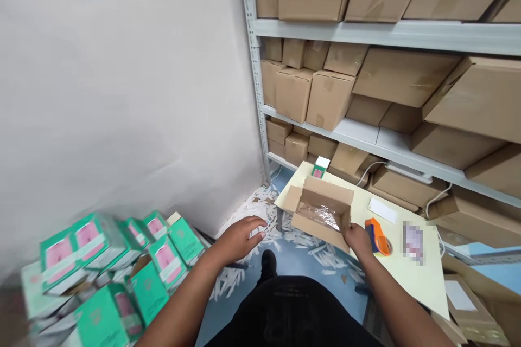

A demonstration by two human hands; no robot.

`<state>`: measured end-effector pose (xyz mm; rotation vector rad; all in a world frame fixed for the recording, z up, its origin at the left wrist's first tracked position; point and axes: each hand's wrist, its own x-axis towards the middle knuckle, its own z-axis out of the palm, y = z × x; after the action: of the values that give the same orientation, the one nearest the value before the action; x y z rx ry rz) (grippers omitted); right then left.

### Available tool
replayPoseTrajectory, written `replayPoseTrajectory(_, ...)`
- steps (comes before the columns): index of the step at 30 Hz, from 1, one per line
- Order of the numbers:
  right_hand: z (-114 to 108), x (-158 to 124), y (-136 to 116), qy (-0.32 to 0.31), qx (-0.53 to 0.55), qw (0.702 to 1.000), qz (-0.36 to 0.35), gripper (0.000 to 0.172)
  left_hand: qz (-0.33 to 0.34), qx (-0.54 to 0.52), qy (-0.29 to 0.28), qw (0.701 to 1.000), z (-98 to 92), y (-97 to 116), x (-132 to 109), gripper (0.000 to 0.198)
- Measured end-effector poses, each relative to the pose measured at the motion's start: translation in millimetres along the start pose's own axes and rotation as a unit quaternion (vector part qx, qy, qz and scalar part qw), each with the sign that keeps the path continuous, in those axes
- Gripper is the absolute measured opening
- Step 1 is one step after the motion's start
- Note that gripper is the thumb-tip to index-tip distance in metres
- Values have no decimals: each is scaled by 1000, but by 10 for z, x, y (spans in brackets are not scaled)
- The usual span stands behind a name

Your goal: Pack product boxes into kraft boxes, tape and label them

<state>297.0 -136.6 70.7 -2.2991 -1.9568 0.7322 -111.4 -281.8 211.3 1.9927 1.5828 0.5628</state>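
Boxes (pixel 148 284) in green and pink crowd the lower left, a loose heap leaning every which way beside the pale wall (pixel 163 81). Next along, the left hand (pixel 244 236): up in the air, thumb and fingers apart, nothing between them, the heap on one side and the table (pixel 415 276) on the other. Below it, paper strips (pixel 228 279) litter the blue floor.

Now the relation that counts! Open carton (pixel 321 209), on the table's left part, off to the right of those spread fingertips and well apart from them. Its long axis runs left to right, slanting nearer the body at the right end, and one end flap juts out towards the left hand. Inside, something shiny and see-through; tape or film, I cannot tell. Behind its far left corner stands a small green box (pixel 319 167).

And the right hand (pixel 358 239) is the nearer one, no contest: fingers clamped on the carton's near right corner. Crowding just beside that hand is an orange-and-blue tape dispenser (pixel 378 238). Beyond that, a white slip (pixel 382 210) and a blurred-out item (pixel 413 243) on the tabletop, with the carton-laden rack (pixel 407 38) rising behind.
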Motion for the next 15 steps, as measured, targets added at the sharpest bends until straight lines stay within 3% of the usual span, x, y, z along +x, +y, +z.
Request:
replayPoseTrajectory(6,17,482,-2,-7,31,998,49,42,48,-10,-30,998,-66,-393,1090,26)
replayPoseTrajectory(9,-14,596,-117,-9,44,996,76,53,56,5,-54,997,-71,-529,1707,23)
replayPoseTrajectory(12,-45,617,-205,-7,45,993,110,68,49,34,-70,996,28,-523,2387,22)
replayPoseTrajectory(15,-88,590,-203,45,23,990,128,70,14,57,-46,997,263,-375,3090,24)
